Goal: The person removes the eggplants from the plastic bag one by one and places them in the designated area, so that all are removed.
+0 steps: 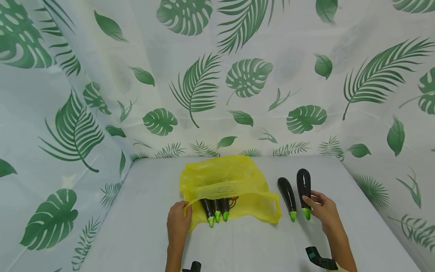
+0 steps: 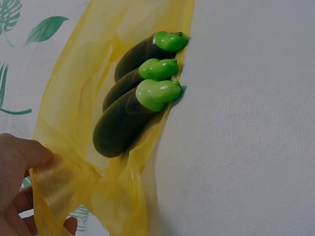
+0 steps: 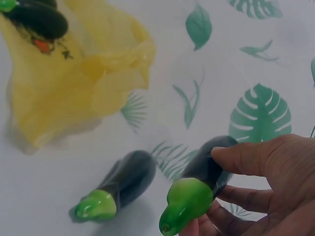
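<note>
Desk: we see a plain white desk [image 1: 244, 245] with a fine weave that shows close up in the left wrist view.
Walls: pale sheeting [image 1: 268, 139] printed with green leaves stands behind the desk and along both sides.
Held eggplant: we find the dark eggplant [image 1: 303, 181] at the right of the desk; its green stem end points toward the person, and its long axis runs almost straight away from them. We cannot quite tell whether its far end touches the desk.
Right hand: the grip of the right hand [image 1: 324, 212] is grasping this eggplant near the stem end, thumb on top.
Neighbouring eggplant: a second eggplant [image 1: 286, 192] lies just left, stem end nearer us, its axis slanting leftward going away.
Yellow bag: three eggplants [image 1: 216, 206] lie side by side in the mouth of the yellow bag [image 1: 221, 172], stems toward the person.
Left hand: the grip of the left hand [image 1: 179, 220] is pinching the bag's left edge.
</note>
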`<state>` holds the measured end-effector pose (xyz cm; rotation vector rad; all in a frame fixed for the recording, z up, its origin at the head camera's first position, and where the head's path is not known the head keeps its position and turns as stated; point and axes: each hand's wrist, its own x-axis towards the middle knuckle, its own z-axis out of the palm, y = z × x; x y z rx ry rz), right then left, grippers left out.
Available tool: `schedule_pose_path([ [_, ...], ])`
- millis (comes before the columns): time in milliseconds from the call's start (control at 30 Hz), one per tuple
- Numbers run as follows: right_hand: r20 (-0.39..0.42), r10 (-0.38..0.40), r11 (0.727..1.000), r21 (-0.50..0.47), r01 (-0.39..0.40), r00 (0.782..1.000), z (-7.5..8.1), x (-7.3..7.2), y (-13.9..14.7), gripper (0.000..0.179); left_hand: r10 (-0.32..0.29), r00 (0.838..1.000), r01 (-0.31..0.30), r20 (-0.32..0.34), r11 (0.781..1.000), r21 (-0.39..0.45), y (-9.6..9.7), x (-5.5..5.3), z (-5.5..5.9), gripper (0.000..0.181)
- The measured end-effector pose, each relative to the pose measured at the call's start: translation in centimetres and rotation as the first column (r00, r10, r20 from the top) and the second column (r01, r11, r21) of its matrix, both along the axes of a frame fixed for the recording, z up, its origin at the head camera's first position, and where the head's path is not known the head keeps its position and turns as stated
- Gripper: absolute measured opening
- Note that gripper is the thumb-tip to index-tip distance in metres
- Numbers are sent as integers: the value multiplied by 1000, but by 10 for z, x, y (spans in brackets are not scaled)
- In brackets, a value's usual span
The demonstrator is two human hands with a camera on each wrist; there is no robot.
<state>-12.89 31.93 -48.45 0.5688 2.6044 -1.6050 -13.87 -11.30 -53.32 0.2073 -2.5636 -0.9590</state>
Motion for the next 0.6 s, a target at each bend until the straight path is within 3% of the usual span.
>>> schedule_pose_path([
  [400, 33, -89, 993, 74, 87, 995, -30, -20, 9, 60, 3, 1000, -3, 2, 1000, -7, 1, 0, -1, 10],
  [600, 51, -86, 989, 129, 79, 995, -37, -26, 9, 58, 9, 1000, -9, -17, 1000, -9, 1, 1, -2, 8],
])
